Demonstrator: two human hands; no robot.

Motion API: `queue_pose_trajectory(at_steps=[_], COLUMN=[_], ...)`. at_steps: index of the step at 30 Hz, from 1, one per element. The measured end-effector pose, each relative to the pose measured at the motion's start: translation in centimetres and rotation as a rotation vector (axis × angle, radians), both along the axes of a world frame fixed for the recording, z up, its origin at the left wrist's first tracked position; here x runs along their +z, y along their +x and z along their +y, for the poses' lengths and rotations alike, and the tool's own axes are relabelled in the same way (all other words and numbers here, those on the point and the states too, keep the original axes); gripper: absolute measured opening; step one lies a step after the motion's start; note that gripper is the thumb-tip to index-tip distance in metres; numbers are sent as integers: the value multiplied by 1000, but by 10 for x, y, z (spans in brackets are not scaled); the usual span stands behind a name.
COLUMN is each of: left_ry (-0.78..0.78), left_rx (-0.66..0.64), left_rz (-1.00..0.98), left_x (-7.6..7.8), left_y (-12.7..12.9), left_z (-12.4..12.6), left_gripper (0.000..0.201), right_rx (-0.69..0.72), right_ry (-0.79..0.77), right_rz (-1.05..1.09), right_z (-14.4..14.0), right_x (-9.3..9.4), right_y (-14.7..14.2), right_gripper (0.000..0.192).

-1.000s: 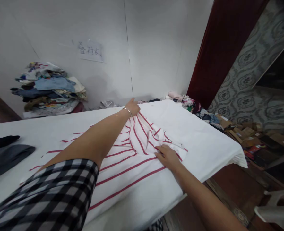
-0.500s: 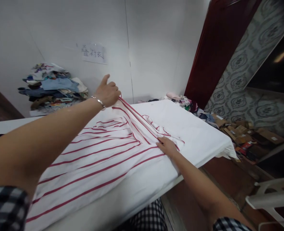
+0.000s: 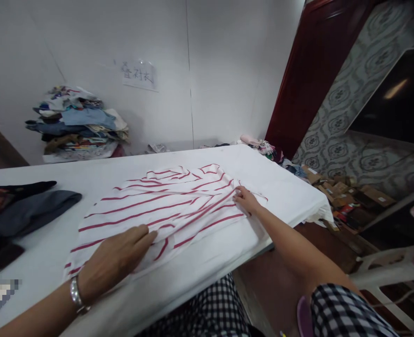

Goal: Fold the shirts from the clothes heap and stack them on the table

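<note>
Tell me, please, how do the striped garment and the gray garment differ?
The striped garment is red on white; the gray garment looks plain. The left hand and right hand touch the striped garment, while neither touches the gray garment. Both garments lie on the table.

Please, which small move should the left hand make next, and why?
Probably the left hand should lay its end of the cloth flat: a slanting fold in the striped garment runs between it and the right hand, and the fabric near its fingertips looks wrinkled.

Striped garment (image 3: 164, 201), apparently matt cloth
</note>
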State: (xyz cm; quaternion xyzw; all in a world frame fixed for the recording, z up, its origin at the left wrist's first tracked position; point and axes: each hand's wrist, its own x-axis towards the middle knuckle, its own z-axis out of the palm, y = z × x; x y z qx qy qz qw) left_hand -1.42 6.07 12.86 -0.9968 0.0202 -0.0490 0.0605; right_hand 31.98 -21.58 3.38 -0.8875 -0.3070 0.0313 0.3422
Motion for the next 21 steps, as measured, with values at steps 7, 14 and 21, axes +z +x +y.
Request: queue_pose_trajectory(at_steps=[7, 14, 21], left_ry=[-160, -320, 133], left_rx=[43, 330, 13], left_rz=[-20, 21, -317], left_x=[-42, -40, -23], left_y=[-12, -22, -30], left_z=[-9, -3, 35], left_gripper=[32, 41, 31], right_rx=[-123, -259, -315], right_ry=[109, 310, 473], right_rz=[131, 200, 366], right_z=[10, -2, -22], right_x=[2, 9, 5], right_y=[13, -5, -37], right_gripper=[19, 21, 25])
